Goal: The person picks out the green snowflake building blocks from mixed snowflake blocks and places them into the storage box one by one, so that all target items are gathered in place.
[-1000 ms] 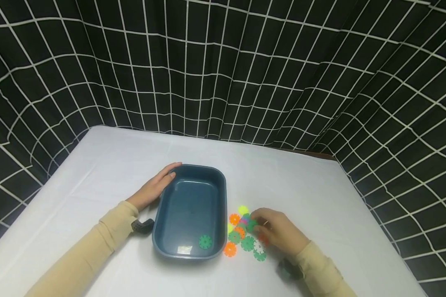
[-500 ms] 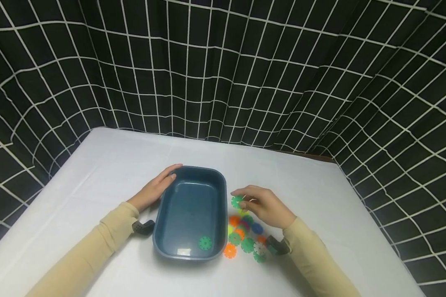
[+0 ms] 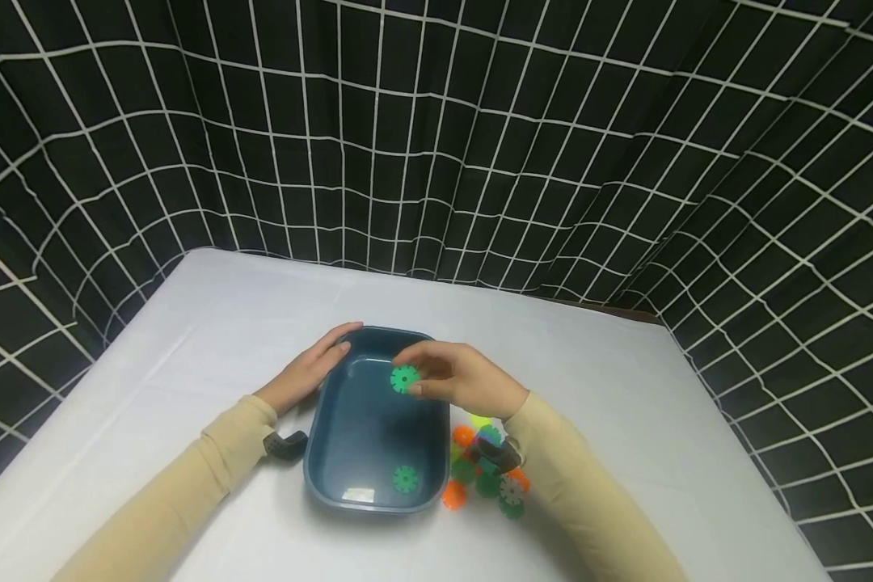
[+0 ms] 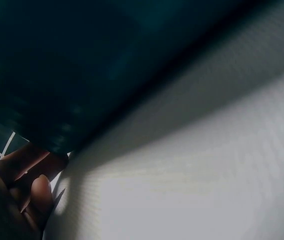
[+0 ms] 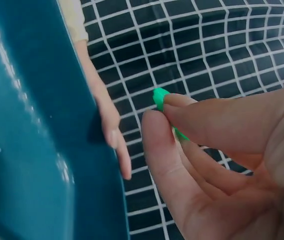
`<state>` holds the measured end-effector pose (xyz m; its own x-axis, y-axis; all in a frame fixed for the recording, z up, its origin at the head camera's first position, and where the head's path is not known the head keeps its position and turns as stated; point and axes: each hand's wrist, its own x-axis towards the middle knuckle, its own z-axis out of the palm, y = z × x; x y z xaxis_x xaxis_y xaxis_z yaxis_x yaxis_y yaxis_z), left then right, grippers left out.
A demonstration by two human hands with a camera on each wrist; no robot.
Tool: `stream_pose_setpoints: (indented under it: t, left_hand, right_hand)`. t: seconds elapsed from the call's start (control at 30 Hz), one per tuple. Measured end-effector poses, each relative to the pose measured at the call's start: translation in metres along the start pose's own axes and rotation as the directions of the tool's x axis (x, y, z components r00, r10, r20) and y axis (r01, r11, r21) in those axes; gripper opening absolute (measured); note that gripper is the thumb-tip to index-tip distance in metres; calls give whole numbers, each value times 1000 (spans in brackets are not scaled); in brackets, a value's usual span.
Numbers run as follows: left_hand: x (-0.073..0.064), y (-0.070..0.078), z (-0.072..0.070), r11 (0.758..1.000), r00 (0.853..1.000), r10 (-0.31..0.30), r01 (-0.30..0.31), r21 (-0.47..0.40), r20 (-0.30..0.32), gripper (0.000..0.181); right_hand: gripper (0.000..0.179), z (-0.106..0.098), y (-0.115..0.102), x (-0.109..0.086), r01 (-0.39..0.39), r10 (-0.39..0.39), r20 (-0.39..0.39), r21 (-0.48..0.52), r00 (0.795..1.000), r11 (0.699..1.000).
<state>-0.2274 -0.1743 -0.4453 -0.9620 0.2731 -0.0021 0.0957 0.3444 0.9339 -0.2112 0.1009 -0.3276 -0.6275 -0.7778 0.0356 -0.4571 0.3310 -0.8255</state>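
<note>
Between thumb and fingers, my right hand (image 3: 466,378) pinches a green notched plastic disc (image 3: 403,379) above the far part of a blue plastic tub (image 3: 367,424). The right wrist view shows this disc (image 5: 158,98) edge-on at the fingertips. My left hand (image 3: 313,368) rests on the tub's far-left rim, its fingers extended along the edge. In the left wrist view that hand's fingers (image 4: 41,192) are dark and partly hidden beside the tub wall. Another green notched disc (image 3: 405,479) lies inside the tub, near its front-right corner.
Several notched discs in orange, yellow, white and green lie piled right of the tub, including an orange disc (image 3: 454,495) and a white disc (image 3: 511,490). The right wrist and its dark strap partly cover the pile. A black gridded curtain (image 3: 407,145) surrounds the white table (image 3: 225,299).
My right hand has lifted a green disc from the pile and carried it left over the tub. The left hand stays at the rim.
</note>
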Motion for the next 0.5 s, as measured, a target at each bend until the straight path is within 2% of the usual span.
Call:
stream_pose_setpoints:
  t: [0.13, 0.27, 0.4, 0.5]
  left_hand:
    - [0, -1, 0, 1000, 1000, 1, -1, 11, -6, 46]
    - [0, -2, 0, 1000, 1000, 11, -11, 9, -7, 46]
    - [1, -3, 0, 999, 999, 38, -38, 6, -5, 46]
    - [1, -1, 0, 999, 999, 49, -49, 2, -9, 45]
  right_hand:
    - [35, 7, 1, 16, -10, 11, 89, -10, 996, 1000]
    - [36, 19, 3, 31, -1, 6, 186, -27, 983, 1000]
    - [34, 36, 6, 41, -18, 24, 279, -23, 960, 1000]
    - [31, 50, 10, 47, -60, 54, 344, 9, 937, 998]
